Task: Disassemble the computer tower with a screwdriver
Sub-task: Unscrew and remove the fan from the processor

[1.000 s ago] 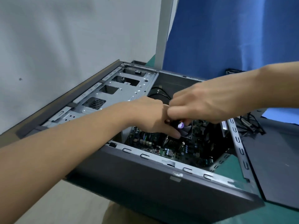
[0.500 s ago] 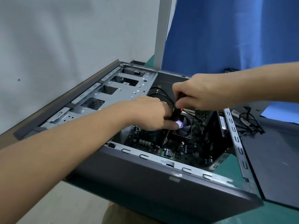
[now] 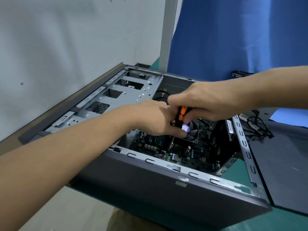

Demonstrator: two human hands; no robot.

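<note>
The grey computer tower (image 3: 166,194) lies on its side with its side panel off, motherboard (image 3: 175,155) and CPU cooler fan (image 3: 192,132) exposed. My right hand (image 3: 205,102) grips the black and orange handle of a screwdriver (image 3: 180,115), whose shaft points down beside the fan toward the heatsink (image 3: 178,147). My left hand (image 3: 158,119) reaches inside the case, fingers closed around the lower handle and shaft, thumb resting near the fan's purple sticker. The tip is hard to make out.
The silver drive cage (image 3: 120,94) fills the case's left half. The removed dark side panel (image 3: 283,167) lies to the right on the green table (image 3: 246,220), with black cables (image 3: 256,124) behind it. A grey wall stands left, a blue curtain (image 3: 241,39) behind.
My right hand has risen and drawn back, uncovering the orange and black screwdriver handle. My left hand has stayed by the fan on the shaft.
</note>
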